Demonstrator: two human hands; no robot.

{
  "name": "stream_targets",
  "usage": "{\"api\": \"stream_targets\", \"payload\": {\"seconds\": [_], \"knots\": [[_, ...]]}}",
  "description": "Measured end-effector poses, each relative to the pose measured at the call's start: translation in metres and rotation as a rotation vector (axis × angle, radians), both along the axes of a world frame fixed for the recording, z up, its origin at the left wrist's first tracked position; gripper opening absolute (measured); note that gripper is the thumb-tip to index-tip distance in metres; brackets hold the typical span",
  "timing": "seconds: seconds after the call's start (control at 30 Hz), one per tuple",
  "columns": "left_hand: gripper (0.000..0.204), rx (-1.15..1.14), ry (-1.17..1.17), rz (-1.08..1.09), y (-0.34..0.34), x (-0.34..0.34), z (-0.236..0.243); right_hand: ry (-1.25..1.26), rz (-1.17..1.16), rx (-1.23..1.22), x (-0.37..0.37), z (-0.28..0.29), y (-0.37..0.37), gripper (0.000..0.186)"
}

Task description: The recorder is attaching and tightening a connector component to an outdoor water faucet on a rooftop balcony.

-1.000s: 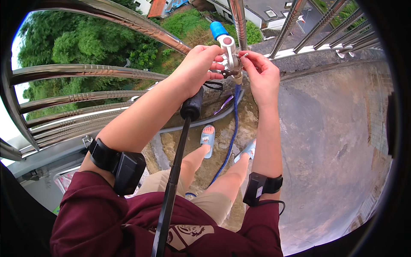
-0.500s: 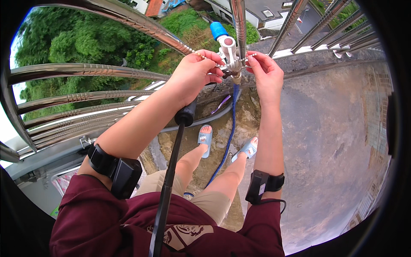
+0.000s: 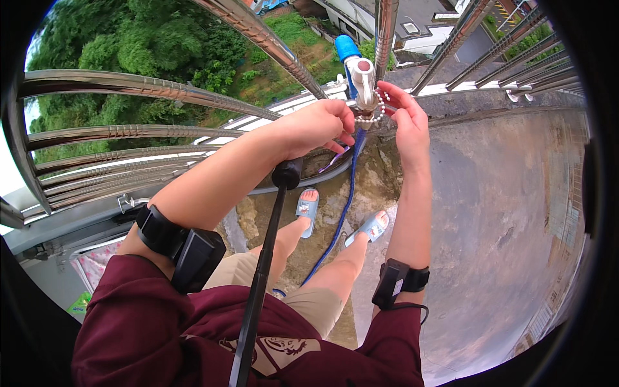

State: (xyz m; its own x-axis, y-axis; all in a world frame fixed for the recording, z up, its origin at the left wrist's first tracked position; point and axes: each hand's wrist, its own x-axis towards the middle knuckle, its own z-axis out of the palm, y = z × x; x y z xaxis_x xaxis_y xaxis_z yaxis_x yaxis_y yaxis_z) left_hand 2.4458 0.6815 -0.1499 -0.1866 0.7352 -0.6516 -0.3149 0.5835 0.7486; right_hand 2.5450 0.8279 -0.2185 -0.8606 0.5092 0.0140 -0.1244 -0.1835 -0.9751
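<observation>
A white and silver fitting with a blue end piece stands by the railing ahead of me. A string of white beads loops round its lower part. My right hand is on the right side of the fitting, thumb and fingers closed on the beads. On the left, my left hand has curled fingers at the other end of the loop; its fingertips are partly hidden. Below the fitting hangs a blue hose-like line, running down between my feet.
Shiny metal railing bars rise ahead and to the left, with trees and buildings below beyond them. A black pole crosses in front of my body. A grey pipe and a purple strip lie by the ledge.
My left hand has moved down and right, lower beside the fitting. The bead string, stretched behind the fitting before, now hangs looped round its lower part. My right hand has shifted slightly.
</observation>
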Motion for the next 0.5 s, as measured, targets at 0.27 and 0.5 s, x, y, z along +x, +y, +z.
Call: {"api": "stream_targets", "payload": {"seconds": [0.27, 0.5], "knots": [[0.034, -0.038, -0.139, 0.531, 0.007, -0.012, -0.019, -0.047, 0.139, 0.001, -0.02, 0.007, -0.001, 0.027], [0.027, 0.109, -0.186, 0.508, 0.022, -0.025, -0.031, -0.046, 0.221, 0.144, -0.033, 0.0, 0.013, 0.026]]}}
